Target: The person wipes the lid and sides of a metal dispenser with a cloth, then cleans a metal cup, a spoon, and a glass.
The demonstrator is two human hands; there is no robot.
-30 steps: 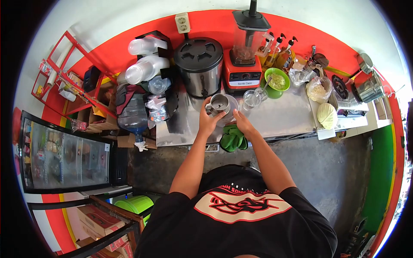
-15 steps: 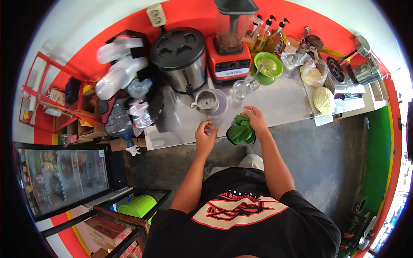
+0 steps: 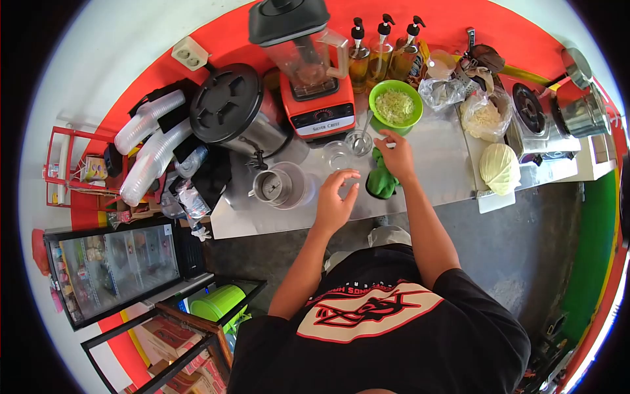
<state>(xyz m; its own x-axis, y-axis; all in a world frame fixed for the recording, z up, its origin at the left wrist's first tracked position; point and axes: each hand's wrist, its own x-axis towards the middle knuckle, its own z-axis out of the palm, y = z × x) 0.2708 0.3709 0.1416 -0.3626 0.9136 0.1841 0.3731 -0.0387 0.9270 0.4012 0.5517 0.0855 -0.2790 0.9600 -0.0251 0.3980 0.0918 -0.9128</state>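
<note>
My right hand [image 3: 397, 157] grips the top of a green, soft, folded cloth-like thing with a dark lower edge [image 3: 382, 182]; its exact kind I cannot make out. It hangs by the front part of the steel counter. To its left, my left hand [image 3: 337, 200] is raised with curved fingers and thumb apart, holding nothing. Near the left hand stands a steel cup with a handle [image 3: 272, 188], in or on a clear plastic container [image 3: 300, 190]. Just beyond my hands are two clear glasses, one [image 3: 337, 156] left of the other [image 3: 358, 142], which has a spoon in it.
A red blender [image 3: 319, 108] and a black-lidded steel dispenser [image 3: 230, 108] stand behind. Pump bottles [image 3: 380, 59], a green bowl of shredded vegetable [image 3: 396, 108], a cabbage [image 3: 499, 169] and a stove [image 3: 531, 115] are to the right. Stacked plastic cups [image 3: 154, 154] lie left.
The view has shifted and turned. My right hand has carried the green thing forward to the counter, near the glasses. My left hand has moved forward too, still empty.
</note>
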